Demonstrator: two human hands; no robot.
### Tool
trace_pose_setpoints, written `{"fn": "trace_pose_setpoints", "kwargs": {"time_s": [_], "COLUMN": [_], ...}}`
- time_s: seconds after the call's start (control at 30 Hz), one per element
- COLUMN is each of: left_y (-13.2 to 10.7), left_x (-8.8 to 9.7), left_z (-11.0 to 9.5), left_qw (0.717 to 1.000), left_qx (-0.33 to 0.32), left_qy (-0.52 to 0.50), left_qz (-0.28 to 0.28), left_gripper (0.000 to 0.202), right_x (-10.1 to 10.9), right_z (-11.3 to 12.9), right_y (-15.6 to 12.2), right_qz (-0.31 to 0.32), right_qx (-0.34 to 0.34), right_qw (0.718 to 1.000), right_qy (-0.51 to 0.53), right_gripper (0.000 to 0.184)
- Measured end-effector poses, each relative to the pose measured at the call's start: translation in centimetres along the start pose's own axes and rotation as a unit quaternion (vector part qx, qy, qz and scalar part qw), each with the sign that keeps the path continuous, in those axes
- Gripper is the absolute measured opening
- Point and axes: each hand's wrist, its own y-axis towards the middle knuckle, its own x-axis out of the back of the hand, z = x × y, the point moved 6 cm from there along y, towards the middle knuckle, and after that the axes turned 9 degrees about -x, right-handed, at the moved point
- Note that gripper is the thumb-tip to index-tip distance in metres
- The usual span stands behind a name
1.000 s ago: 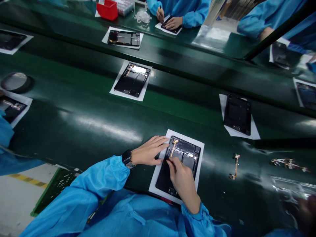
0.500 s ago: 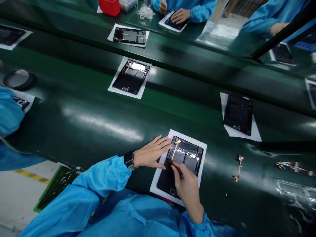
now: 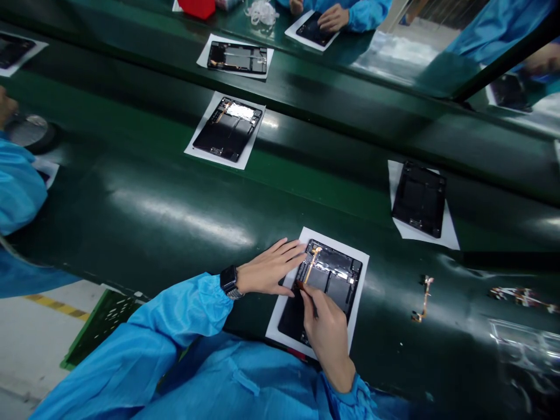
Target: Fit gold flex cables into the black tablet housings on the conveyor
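An opened tablet (image 3: 339, 288) lies in front of me on a white sheet (image 3: 361, 274), its inside facing up. An orange flex cable (image 3: 311, 266) runs along its upper left part. My left hand (image 3: 272, 268) rests flat with fingers outstretched, fingertips at the tablet's upper left edge and the thumb over the sheet. Over the tablet's middle left, my right hand (image 3: 326, 324) is closed in a pinch near the lower end of the flex cable. A small dark reddish bit shows at its fingertips, too small to name. That hand hides part of the tablet's lower right.
Another flex cable (image 3: 422, 300) lies on the green bench to the right, near a bundle of small parts (image 3: 522, 296) and a clear plastic tray (image 3: 525, 344). More opened tablets (image 3: 230, 129) on white sheets lie farther back. Co-workers' sleeves (image 3: 20, 186) show at left and across.
My right hand has shifted slightly left and up over the tablet, its pinch kept. My left hand stays put. The view has tilted slightly, and a co-worker's hand has appeared at far left.
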Motion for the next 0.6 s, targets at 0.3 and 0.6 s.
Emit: {"fn": "trace_pose_setpoints", "kwargs": {"time_s": [0.3, 0.6], "left_y": [0.0, -0.1], "left_x": [-0.1, -0.3], "left_z": [0.1, 0.3], "left_qw": [1.0, 1.0], "left_qx": [0.004, -0.001], "left_qy": [-0.008, 0.003], "left_qz": [-0.005, -0.007], "left_gripper": [0.1, 0.102], "right_x": [-0.4, 1.2], "right_z": [0.8, -0.8], "right_y": [2.9, 1.5], "right_qz": [0.114, 0.068], "right_qx": [0.025, 0.019], "right_qw": [0.99, 0.995], "right_qy": [-0.084, -0.064], "right_gripper": [0.02, 0.019]}}
